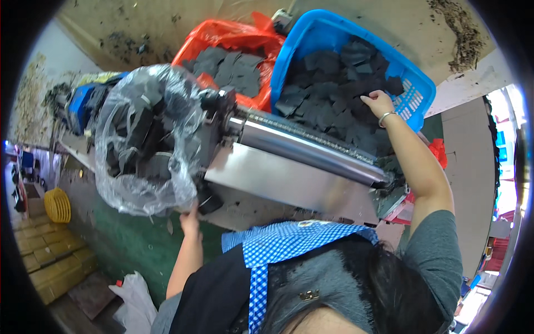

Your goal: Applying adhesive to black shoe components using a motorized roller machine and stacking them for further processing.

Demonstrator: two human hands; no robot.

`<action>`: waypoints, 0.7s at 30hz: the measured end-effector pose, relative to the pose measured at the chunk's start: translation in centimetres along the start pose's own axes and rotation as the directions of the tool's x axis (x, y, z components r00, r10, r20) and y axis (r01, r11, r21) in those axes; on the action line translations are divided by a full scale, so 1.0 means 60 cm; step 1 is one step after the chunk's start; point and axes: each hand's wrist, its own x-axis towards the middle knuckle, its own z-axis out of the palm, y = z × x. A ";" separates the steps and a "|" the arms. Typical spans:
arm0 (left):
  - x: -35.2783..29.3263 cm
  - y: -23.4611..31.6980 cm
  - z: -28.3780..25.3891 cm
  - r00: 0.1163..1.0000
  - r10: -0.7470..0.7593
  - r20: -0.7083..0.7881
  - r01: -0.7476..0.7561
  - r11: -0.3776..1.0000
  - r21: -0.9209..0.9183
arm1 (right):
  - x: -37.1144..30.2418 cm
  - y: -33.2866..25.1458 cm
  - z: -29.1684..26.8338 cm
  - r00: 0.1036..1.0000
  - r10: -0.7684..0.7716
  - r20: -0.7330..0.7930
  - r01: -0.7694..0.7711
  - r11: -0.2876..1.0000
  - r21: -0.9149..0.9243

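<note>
A blue plastic basket [305,42] stands at the far side, filled with dark grey flat pieces [320,97]. Over its right part is my right hand [379,106], fingers curled together among the pieces; whatever they grip is hidden. My left hand [191,221] is low at the lower edge of a clear plastic bag [114,186], its fingertips out of sight. Bundled dark pieces [142,131] fill that bag. Just right of my left hand is a black object [209,201]. Between my arms lies a machine with a shiny metal roller [308,149] and a flat metal plate [278,177].
A red plastic bag [192,42] with more grey pieces leans beside the basket. Blue-and-black items [83,106] lie at the far left. A yellow basket [57,205], yellow stacked blocks [47,253] and a white bag [136,303] are on the floor to the left.
</note>
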 end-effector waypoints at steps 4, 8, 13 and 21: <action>0.000 -0.005 0.049 0.984 0.175 0.042 -0.176 0.984 0.012 | -0.095 -0.057 -0.003 0.962 -0.238 0.135 0.219 0.965 0.147; 0.011 -0.013 0.050 0.943 0.334 0.009 -0.332 0.936 0.117 | -0.197 -0.093 -0.023 0.888 -0.434 0.156 0.407 0.896 0.176; -0.037 0.009 0.030 0.986 0.133 0.105 -0.131 0.991 -0.027 | -0.299 -0.099 -0.031 0.886 -0.430 0.174 0.352 0.868 0.349; -0.206 0.072 -0.011 0.801 0.380 0.462 -0.166 0.884 -0.438 | -0.467 -0.217 0.003 0.647 -0.722 0.243 0.540 0.660 0.523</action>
